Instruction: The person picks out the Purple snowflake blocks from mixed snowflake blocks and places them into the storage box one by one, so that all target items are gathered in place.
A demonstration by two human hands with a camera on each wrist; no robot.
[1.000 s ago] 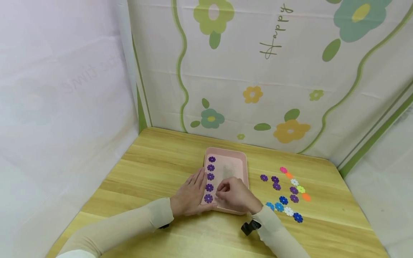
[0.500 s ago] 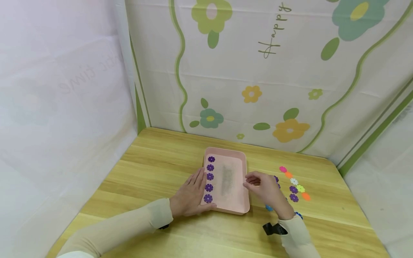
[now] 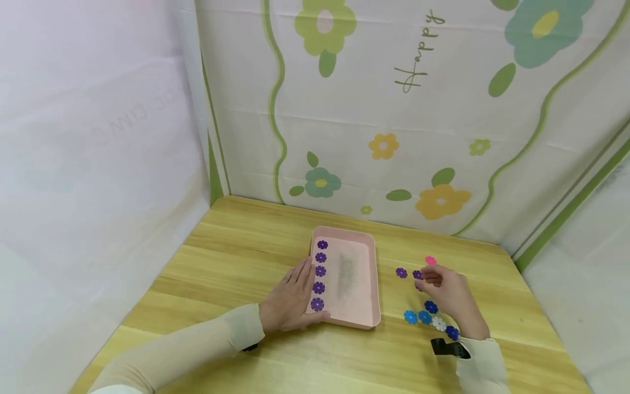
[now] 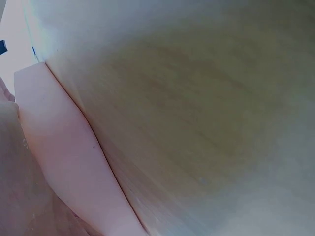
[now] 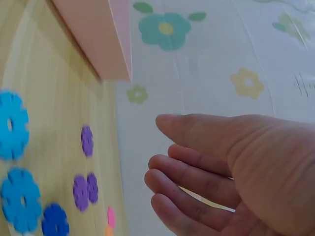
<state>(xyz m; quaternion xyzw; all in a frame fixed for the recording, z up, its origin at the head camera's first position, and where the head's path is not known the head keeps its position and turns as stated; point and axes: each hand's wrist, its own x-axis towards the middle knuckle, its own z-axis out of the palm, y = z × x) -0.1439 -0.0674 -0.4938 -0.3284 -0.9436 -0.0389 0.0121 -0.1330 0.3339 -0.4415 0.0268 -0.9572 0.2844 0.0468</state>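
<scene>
A pink tray lies on the wooden table, with several purple flower discs in a column along its left side. My left hand rests with straight fingers on the tray's left edge, thumb at the front rim; the left wrist view shows the tray wall beside that hand. Over the loose discs right of the tray hovers my right hand, fingers relaxed and apart from the thumb, holding nothing. In the right wrist view the hand is near two overlapping purple discs.
Blue discs, a white disc and a pink disc lie around the right hand, which covers part of the group. A printed cloth stands behind the table; another hangs at the left.
My right hand has moved from over the tray, rightward past its edge, to the loose discs. The left hand has stayed on the tray edge.
</scene>
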